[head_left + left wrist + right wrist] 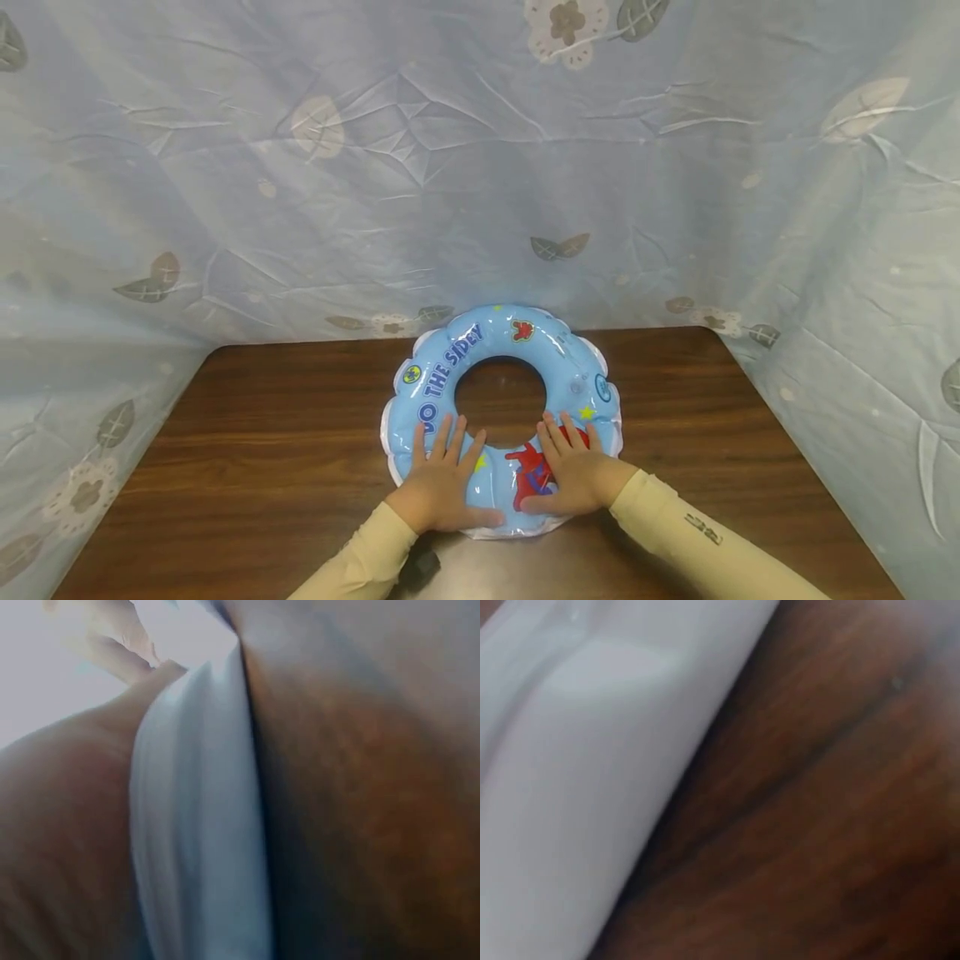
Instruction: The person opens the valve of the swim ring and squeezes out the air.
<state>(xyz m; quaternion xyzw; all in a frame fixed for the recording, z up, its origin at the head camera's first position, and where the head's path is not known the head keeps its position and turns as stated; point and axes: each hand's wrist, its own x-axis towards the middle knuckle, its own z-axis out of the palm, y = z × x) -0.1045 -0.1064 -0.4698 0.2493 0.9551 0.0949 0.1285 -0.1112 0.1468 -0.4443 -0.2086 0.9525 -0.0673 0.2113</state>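
A light-blue inflated swim ring with printed letters, stars and a red figure lies flat on the table. My left hand rests on its near left part, fingers straight and spread, thumb pointing inward. On the near right part my right hand lies palm down, fingers extended, partly covering the red figure. Both sets of fingertips point away toward the ring's hole. In the left wrist view the ring's white edge runs close beside the palm. The right wrist view has the white edge large and blurred above the wood.
The dark wood-grain table extends to both sides of the ring. Pale blue curtains with leaf and flower prints hang behind it and at both sides. A small black object shows at the left wrist.
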